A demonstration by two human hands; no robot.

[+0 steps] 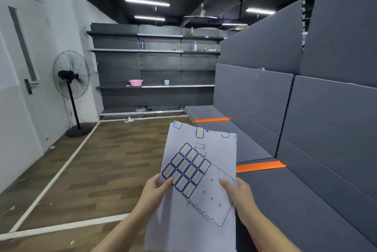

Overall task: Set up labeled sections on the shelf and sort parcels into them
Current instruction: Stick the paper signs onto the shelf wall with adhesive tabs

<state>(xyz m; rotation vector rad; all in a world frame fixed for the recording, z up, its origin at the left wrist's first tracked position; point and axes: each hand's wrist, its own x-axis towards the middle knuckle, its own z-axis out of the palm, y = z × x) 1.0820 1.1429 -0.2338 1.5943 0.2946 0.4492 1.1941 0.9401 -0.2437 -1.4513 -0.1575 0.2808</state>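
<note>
Shelf [318,121] ran grey along my right, with 2 orange strips [260,166] lying across its lower ledge. I held the label sheets [214,231] up in front of me, beside that ledge. My left hand [155,189] pinched their left edge and my right hand [239,194] the right edge, fingers curled behind, thumbs on top near the blue-bordered labels [186,170].

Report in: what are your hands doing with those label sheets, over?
Left hand and right hand both gripping the label sheets by the sides. Shelf alongside on the right, no parcels in view. Nothing blocking it.
</note>
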